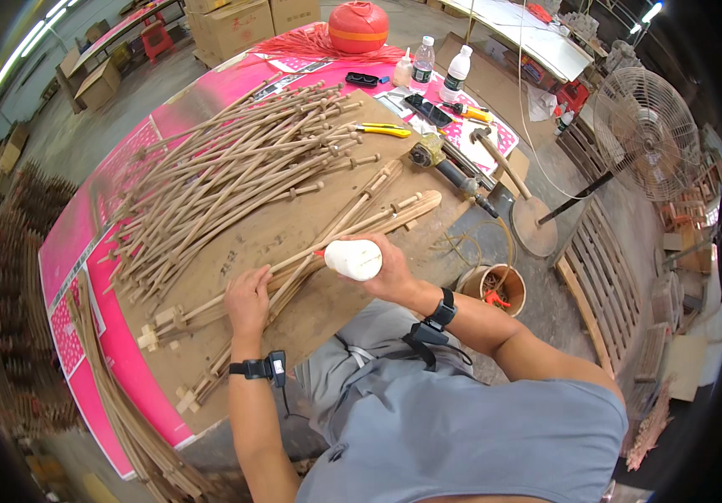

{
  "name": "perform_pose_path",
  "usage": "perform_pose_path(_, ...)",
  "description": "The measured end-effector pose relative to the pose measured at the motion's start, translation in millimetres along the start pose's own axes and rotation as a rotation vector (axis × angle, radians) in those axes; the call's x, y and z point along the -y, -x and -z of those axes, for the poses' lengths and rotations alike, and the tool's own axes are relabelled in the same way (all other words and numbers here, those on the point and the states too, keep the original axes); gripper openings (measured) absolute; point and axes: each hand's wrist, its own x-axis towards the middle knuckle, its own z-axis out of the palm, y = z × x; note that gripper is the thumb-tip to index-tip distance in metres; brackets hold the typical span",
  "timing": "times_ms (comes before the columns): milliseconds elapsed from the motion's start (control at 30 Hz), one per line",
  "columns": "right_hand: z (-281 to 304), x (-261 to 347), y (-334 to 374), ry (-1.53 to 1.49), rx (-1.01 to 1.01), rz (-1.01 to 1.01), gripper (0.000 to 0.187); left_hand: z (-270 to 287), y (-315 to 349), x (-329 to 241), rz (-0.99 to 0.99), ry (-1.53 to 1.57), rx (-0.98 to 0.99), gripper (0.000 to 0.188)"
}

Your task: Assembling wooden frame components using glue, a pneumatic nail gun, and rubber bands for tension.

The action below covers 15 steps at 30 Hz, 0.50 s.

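Pink-covered table point(139, 381) | Right hand point(390, 270) grasps a white bottle point(356, 259) — its red tip point(319, 252) pointing left — above wooden pieces point(407, 215) | Left hand point(247, 295) pinches a slim wooden rod point(315, 247) over a brown board point(235, 251) | Beyond the hands, a pile of knobbed sticks point(235, 172) lies left of a yellow cutter point(384, 129)

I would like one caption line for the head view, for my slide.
Head view: the right hand holds a white bottle; the left hand touches a thin wooden rod.
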Motion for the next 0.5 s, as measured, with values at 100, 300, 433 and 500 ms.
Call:
perform_pose_path(100, 0, -5, 0, 0.013, 0.005, 0.028, 0.056, -2, -1, 0, -0.009, 0.014, -0.011, 0.014)
perform_pose_path(300, 8, 9, 4, 0.044, 0.093, 0.056, 0.059, -5, 0, 1, -0.039, 0.011, -0.022, 0.013)
perform_pose_path(433, 11, 18, 9, -0.146, 0.039, -0.057, 0.062, -8, 1, 0, -0.06, 0.036, -0.054, 0.012)
perform_pose_path(500, 13, 25, 5, -0.102, 0.028, -0.045, 0.062, -8, 2, 3, -0.057, 0.034, -0.054, 0.012)
